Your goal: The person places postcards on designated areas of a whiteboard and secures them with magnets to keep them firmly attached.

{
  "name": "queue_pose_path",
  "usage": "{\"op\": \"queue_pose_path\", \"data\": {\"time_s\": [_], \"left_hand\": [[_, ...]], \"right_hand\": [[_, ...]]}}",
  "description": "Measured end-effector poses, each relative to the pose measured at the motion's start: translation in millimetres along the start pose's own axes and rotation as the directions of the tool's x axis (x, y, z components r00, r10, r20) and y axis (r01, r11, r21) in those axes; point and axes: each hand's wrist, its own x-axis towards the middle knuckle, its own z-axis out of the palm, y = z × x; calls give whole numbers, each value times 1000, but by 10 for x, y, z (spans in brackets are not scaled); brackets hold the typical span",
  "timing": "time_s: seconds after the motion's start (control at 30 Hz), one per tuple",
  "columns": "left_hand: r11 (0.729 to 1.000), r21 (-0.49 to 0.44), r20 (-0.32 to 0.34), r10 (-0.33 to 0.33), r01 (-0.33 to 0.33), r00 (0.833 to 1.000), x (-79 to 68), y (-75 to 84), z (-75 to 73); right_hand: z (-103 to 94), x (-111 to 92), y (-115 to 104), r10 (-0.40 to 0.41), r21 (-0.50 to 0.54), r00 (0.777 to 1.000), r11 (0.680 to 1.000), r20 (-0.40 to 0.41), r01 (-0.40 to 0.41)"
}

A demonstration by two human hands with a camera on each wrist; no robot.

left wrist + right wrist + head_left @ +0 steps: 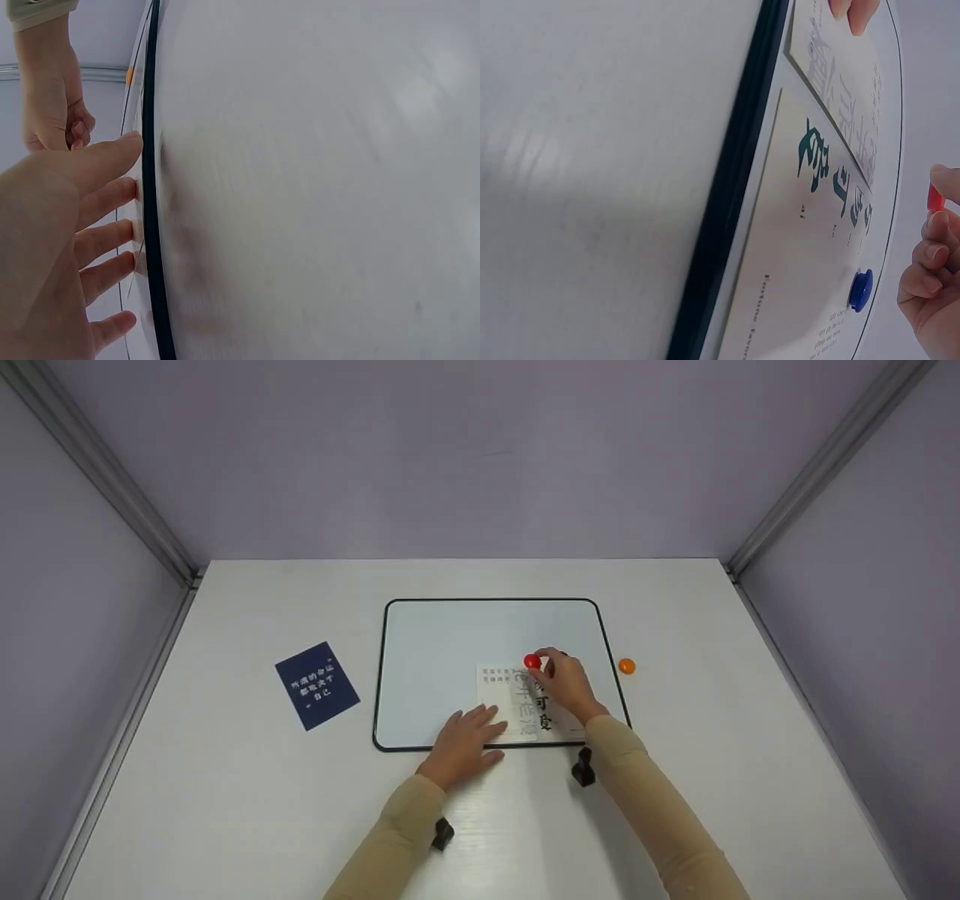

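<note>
Fingers of the right hand [564,684] pinch a red magnet [532,661] by its rim, over the top edge of the grey-lettered card [521,694], near its right corner, on the board [442,645]. Those of the left hand [460,744] lie spread, grasping nothing, with tips on the same card's lower left part. The step looks to be pinning that card, and it should go best if the left fingertips press lightly and evenly, so the card cannot slide or turn as the magnet pulls in. The magnet ought to come straight down, flat face first, far enough inside the edge to bear fully on the card; a tilted approach could snap early and drag the corner. From the head, the magnet seems almost on the card; the right wrist view shows it edge-on, held up off the board. That view also gives a blue magnet [861,291] on the green-lettered card [780,255], almost all hidden from the head by the right hand. Only the head shows the blue card [317,685] on the desk [225,780], left of the board, and plainly places the orange magnet [627,666] beyond its right side.
</note>
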Motion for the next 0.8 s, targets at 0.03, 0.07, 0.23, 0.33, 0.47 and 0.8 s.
{"op": "queue_pose_path", "data": {"time_s": [0.03,0.07,0.23,0.33,0.47,0.8], "left_hand": [[1000,3,1,2,-2,1000,1,-2,2],[1000,8,0,4,-4,1000,2,-4,5],[1000,22,-8,7,-7,1000,11,-14,25],[1000,17,-12,6,-6,1000,17,-20,39],[1000,14,-3,0,0,1000,21,-25,44],[999,41,-17,31,-30,999,-5,-23,46]], "right_hand": [[6,4,-5,-3,-5,1000,1000,0,3],[9,7,-13,-3,-6,1000,1000,0,3],[45,22,-36,-18,-6,1000,1000,-13,18],[79,35,-41,-14,-11,1000,1000,-10,14],[115,51,-54,2,-15,1000,1000,-2,-2],[154,85,-101,69,-19,997,997,27,-68]]}}
